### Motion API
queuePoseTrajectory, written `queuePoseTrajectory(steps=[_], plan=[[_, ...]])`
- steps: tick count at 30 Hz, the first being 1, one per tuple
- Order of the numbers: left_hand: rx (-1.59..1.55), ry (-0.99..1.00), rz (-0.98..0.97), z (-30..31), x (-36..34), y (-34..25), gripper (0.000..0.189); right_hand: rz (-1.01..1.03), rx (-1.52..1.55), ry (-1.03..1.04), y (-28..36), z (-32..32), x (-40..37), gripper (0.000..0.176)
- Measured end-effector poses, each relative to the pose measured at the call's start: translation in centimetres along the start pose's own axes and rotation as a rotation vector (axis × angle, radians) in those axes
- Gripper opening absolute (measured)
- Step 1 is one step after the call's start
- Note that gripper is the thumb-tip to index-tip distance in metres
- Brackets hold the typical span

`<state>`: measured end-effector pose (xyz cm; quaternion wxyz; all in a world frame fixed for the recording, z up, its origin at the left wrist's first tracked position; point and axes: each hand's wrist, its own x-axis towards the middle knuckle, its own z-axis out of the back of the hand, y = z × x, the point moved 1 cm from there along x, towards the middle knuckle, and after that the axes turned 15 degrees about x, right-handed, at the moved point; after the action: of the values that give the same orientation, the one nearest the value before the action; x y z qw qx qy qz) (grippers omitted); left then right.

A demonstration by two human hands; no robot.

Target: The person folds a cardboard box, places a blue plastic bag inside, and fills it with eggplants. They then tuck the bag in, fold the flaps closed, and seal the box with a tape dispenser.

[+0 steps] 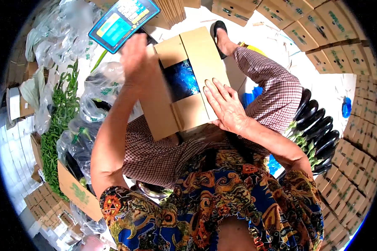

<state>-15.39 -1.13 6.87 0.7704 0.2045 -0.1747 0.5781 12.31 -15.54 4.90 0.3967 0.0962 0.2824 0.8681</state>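
A cardboard box [199, 48] lies between my legs, its flaps folded inward. Through the gap in the middle shows shiny dark-blue plastic film [182, 79]. My right hand [226, 104] rests flat on the right flap with fingers stretched out. Smeared by motion, my left hand [135, 58] is at the box's upper left edge, close below a blue-framed scale display [123, 23]; its fingers are too blurred to read.
Long green peppers [63, 125] are heaped at the left beside clear plastic bags [102, 92]. Several eggplants [318, 129] lie in a row at the right. Stacked cartons [322, 25] line the right side, and a loose cardboard piece [77, 188] leans at lower left.
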Motion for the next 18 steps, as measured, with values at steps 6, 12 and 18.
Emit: queuePoseTrajectory(steps=[6,12,18], plan=[[-0.945,0.444,0.576,-1.3,-1.0,3.9,0.049,0.027,0.093,-0.059,-0.4,0.4,0.3,0.111],[-0.640,0.157,0.307,-3.0,2.6,1.0,0.057,0.019,0.046,-0.108,-0.4,0.4,3.4,0.113],[-0.706,0.169,0.295,-5.6,4.9,-2.6,0.084,0.044,0.029,-0.159,0.0,0.0,5.6,0.106]])
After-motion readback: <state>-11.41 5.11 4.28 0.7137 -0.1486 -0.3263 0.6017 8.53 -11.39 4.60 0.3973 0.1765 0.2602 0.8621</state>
